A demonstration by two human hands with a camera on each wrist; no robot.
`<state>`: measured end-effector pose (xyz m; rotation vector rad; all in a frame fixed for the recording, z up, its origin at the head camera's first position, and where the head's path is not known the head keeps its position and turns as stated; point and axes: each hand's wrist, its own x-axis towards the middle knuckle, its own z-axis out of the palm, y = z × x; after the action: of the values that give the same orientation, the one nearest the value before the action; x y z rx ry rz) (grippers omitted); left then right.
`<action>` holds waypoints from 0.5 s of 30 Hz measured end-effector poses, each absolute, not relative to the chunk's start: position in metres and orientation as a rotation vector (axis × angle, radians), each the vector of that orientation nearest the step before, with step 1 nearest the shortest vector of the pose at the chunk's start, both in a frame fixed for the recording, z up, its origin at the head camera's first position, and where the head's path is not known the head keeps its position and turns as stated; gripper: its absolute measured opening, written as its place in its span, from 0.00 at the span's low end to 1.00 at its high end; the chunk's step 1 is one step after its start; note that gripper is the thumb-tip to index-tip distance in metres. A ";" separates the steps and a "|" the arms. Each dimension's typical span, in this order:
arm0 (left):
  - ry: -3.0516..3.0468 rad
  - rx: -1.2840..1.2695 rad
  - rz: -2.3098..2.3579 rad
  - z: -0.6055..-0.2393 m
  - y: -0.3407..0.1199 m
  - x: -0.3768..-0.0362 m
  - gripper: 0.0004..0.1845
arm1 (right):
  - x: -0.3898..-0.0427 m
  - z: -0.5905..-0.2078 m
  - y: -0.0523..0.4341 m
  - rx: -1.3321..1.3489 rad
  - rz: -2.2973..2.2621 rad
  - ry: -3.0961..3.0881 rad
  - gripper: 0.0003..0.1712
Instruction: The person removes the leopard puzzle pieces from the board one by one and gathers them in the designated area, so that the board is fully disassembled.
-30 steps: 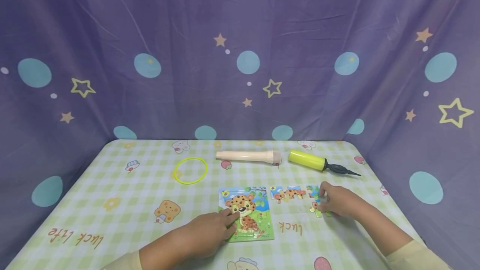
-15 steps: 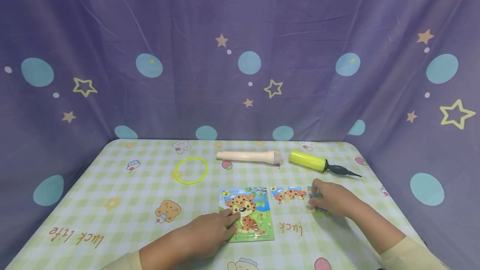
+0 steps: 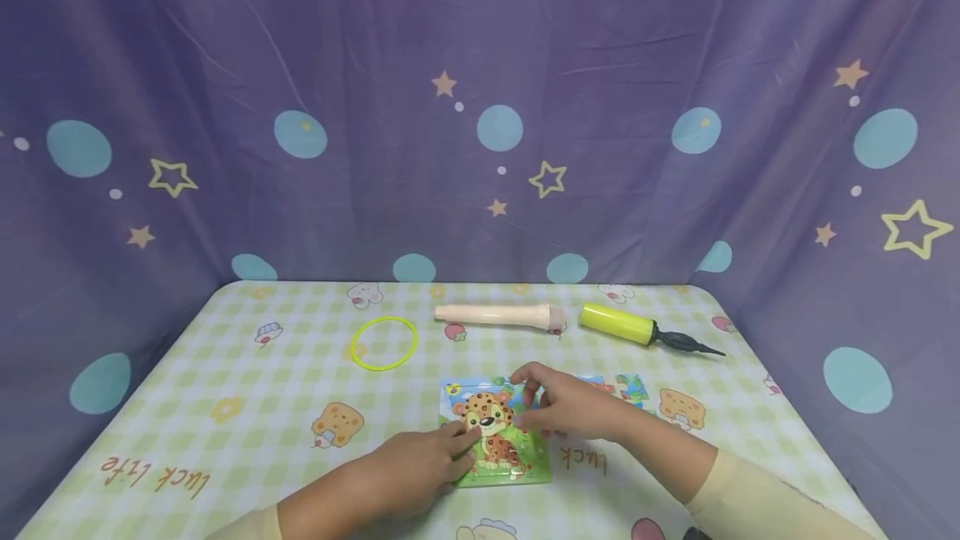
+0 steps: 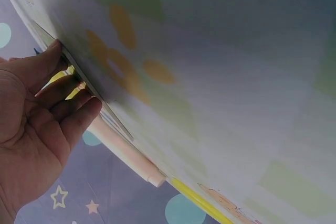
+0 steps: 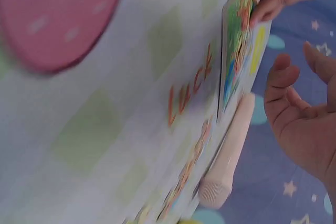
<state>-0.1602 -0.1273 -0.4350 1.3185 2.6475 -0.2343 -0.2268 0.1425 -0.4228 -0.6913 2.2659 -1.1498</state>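
A square jigsaw puzzle [image 3: 501, 473] with a cartoon leopard lies flat on the table in the head view. My left hand [image 3: 420, 465] rests on its left side, fingertips on the picture; in the left wrist view the fingertips meet the puzzle's edge. Over the puzzle's right edge is my right hand [image 3: 573, 407], thumb and fingers apart and bent. The right wrist view shows this right hand [image 5: 307, 111] with nothing between its fingers. Beyond it lie loose puzzle pieces [image 3: 632, 387], partly hidden by the hand and forearm.
Farther back on the checked tablecloth [image 3: 285, 373] lie a yellow ring [image 3: 415, 343], a pale pink toy microphone [image 3: 491, 315] and a yellow hand pump [image 3: 617, 323] with a black nozzle. A purple patterned curtain [image 3: 360, 190] closes off the back and sides.
My right hand has moved left, from the loose pieces on the right to the right edge of the puzzle. My left hand has stayed on the puzzle.
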 end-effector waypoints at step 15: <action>2.625 1.214 -0.141 -0.434 -0.125 -0.162 0.26 | -0.225 -0.451 0.102 -0.668 -0.840 2.401 0.41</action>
<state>-0.1619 -0.1251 -0.4341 1.2142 2.6250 -0.1410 -0.2248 0.1024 -0.4512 -0.6683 2.4006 -0.8403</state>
